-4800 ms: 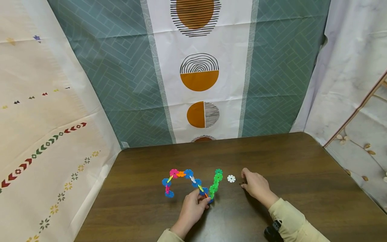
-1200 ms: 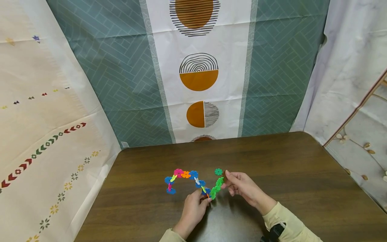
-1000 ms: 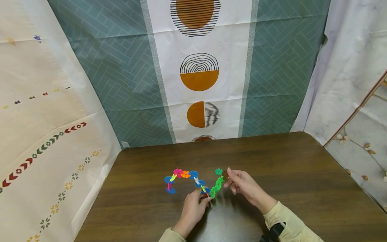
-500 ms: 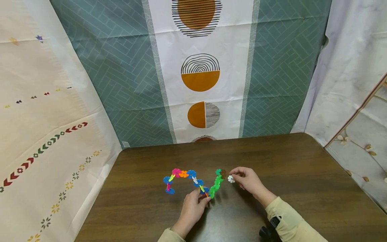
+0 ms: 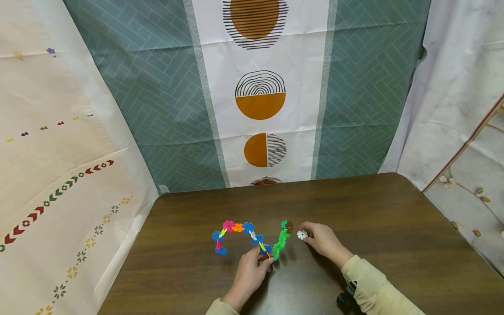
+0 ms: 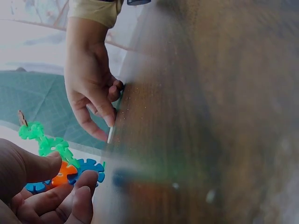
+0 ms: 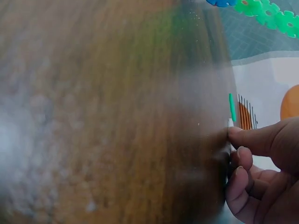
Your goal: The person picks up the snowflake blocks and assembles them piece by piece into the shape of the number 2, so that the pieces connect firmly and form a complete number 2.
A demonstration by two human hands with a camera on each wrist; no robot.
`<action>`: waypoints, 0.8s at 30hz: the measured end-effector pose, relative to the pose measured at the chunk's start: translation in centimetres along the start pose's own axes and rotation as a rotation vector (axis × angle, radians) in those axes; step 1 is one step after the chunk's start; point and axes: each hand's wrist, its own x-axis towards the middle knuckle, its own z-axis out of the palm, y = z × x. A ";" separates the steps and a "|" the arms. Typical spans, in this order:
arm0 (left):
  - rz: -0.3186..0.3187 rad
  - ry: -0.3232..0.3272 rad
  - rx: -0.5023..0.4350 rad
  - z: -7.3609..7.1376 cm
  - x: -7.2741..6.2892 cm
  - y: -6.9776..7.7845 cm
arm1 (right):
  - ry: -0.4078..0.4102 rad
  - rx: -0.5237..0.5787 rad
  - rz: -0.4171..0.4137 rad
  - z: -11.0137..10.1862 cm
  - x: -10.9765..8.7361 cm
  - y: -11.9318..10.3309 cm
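Note:
My left hand [image 5: 250, 271] grips a chain of flower-shaped interlocking discs [image 5: 281, 239] by an orange-and-blue part, thumb against fingers in the left wrist view. Its left stretch has blue, pink, yellow and orange discs; the right stretch is bright green, ending in a brown disc [image 5: 289, 226]. To the right, my right hand [image 5: 324, 239] pinches a white disc [image 5: 302, 235] at its right edge, on or just over the table. Seen edge-on in the right wrist view, that white disc [image 7: 230, 122] is mostly covered by the thumb.
A loose dark green disc [image 5: 284, 223] lies on the brown wooden table [image 5: 177, 271] behind the chain's green end. It stands edge-on in the right wrist view. Patterned cloths [image 5: 165, 109] hang behind the table and at both sides.
The right hand brought the brown disc to the chain's green end, where it now stays. That hand then moved right to the white disc. My left hand keeps its grip, the chain shifting slightly.

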 end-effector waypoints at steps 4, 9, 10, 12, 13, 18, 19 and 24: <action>-0.006 -0.002 -0.010 0.0 0.0 0.0 | 0.015 0.026 -0.003 -0.3 -0.1 0.1; -0.019 -0.009 -0.019 0.0 0.0 0.0 | 0.031 0.073 0.014 -0.5 -0.3 0.1; -0.020 -0.010 -0.021 0.0 0.0 0.0 | 0.037 0.087 0.021 -0.5 -0.4 0.1; -0.020 -0.011 -0.024 0.0 -0.1 0.0 | 0.053 0.117 0.031 -0.6 -0.5 0.0; -0.019 -0.011 -0.024 0.0 -0.1 0.0 | 0.060 0.145 0.038 -0.7 -0.6 0.0; -0.017 -0.008 -0.028 0.1 -0.1 0.0 | 0.106 0.328 0.080 -1.4 -0.8 -0.2; -0.018 -0.008 -0.030 0.1 -0.1 0.0 | 0.111 0.372 0.084 -1.5 -0.9 -0.3; -0.023 -0.012 -0.040 0.1 -0.1 0.0 | 0.118 0.546 0.049 -2.5 -1.2 -0.5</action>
